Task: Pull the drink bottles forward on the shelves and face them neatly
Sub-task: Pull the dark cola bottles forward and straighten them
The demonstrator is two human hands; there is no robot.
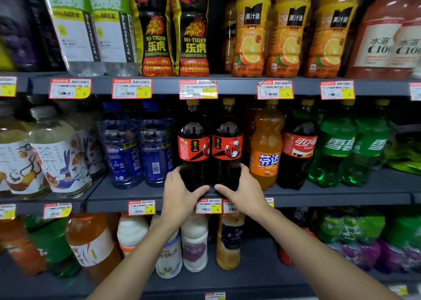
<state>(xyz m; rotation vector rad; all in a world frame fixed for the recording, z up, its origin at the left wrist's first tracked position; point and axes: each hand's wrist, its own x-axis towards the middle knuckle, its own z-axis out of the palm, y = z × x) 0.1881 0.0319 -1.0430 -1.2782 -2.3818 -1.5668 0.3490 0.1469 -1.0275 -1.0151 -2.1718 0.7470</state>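
Two dark cola bottles with red and black labels stand side by side on the middle shelf. My left hand grips the base of the left cola bottle, thumb across its front. My right hand grips the base of the right cola bottle the same way. Both bottles stand upright near the shelf's front edge. To their right are an orange soda bottle, a red-labelled cola bottle and two green soda bottles.
Blue drink bottles and tea bottles with drawn labels stand to the left. The upper shelf holds electrolyte water, black energy drinks and orange juice. The lower shelf holds milk drinks and teas. Price tags line the shelf edges.
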